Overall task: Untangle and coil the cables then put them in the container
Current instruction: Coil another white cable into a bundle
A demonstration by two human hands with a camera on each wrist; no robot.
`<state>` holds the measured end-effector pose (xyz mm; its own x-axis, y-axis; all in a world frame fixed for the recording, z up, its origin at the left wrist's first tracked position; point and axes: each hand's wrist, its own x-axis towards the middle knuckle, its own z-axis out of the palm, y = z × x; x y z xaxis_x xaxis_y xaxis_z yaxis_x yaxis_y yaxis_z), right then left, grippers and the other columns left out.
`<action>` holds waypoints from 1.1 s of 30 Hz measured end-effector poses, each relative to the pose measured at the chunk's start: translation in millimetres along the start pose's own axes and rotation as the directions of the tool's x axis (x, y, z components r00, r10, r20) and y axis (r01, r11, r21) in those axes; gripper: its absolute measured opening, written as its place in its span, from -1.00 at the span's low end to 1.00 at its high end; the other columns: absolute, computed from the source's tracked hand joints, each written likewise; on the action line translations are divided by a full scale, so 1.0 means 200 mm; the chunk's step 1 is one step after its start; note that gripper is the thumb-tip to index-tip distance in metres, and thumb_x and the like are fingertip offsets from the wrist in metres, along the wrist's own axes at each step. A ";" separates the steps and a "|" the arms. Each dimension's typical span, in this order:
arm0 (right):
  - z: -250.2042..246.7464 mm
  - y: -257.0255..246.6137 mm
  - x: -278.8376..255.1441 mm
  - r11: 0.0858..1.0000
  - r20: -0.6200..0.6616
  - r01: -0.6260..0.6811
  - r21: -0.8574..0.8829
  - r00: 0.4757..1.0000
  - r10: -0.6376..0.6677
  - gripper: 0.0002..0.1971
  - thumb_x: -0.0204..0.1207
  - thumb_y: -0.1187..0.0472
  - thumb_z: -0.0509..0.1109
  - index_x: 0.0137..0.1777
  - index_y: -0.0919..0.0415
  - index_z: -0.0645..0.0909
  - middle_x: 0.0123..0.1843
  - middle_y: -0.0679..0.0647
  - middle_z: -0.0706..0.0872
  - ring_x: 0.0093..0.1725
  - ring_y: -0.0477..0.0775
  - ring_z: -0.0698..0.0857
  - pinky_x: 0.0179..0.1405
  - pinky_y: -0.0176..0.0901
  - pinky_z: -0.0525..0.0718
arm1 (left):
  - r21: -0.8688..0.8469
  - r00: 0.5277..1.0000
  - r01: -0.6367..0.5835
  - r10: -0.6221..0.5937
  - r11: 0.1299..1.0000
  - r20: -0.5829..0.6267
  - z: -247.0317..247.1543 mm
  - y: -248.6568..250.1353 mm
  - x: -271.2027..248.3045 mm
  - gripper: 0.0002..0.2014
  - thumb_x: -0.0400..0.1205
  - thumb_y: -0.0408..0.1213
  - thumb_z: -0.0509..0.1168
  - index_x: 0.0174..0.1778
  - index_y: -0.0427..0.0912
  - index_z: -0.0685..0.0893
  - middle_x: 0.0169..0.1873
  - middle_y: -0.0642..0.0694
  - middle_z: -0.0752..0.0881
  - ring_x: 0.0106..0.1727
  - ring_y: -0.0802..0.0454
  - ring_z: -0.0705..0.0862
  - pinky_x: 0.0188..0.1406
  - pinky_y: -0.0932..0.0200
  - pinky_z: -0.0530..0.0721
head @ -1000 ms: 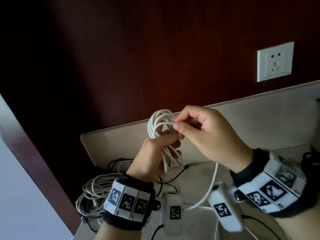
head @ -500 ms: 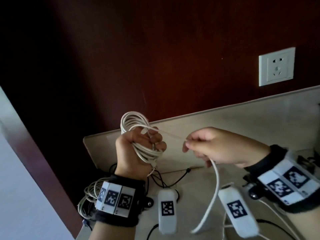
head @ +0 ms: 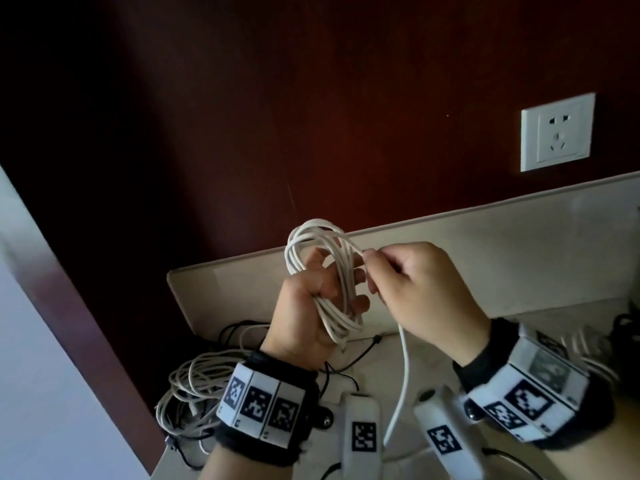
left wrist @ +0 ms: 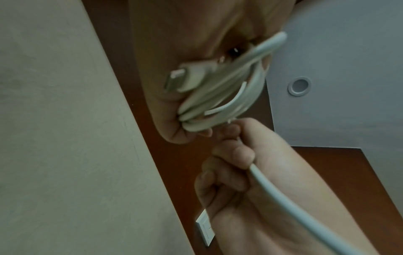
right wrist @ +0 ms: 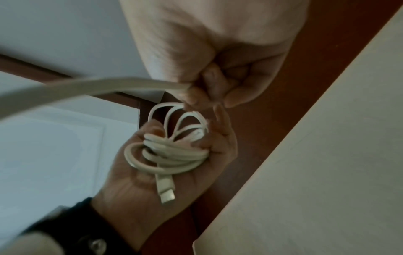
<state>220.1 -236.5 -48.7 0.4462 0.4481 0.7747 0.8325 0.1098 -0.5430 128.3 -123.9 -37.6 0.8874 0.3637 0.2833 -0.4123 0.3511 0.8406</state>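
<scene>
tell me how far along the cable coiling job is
Partly done. The left hand grips several finished loops of the thin white charging cable, one plug end lying in the palm. In hand: the right hand pinches the same cable, laying another loop; a loose tail hangs below. Left: that tail, the tangled pile of white and black cables on the counter, and stowing them; no container is clearly visible.

White wall socket (head: 557, 132) on dark red wall (head: 311, 116)
</scene>
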 end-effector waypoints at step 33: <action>-0.11 -0.01 0.03 0.806 0.590 -0.576 0.135 0.700 0.402 -0.82 0.73 0.15 0.27 0.28 -0.03 0.53 -0.48 -0.15 0.49 -0.54 -0.16 0.42 -0.49 -0.24 0.48 | -0.171 0.979 -0.167 0.144 0.971 -0.141 -0.09 0.11 -0.01 -0.77 0.19 -0.48 0.13 -0.33 -0.27 0.62 -0.26 -0.20 0.61 -0.11 -0.19 0.75 0.05 -0.39 0.72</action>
<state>227.6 -253.9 -36.0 0.4531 0.8815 0.1331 0.3699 -0.0501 -0.9277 113.6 -101.7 -29.0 0.7807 0.5284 0.3337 -0.5842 0.4276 0.6898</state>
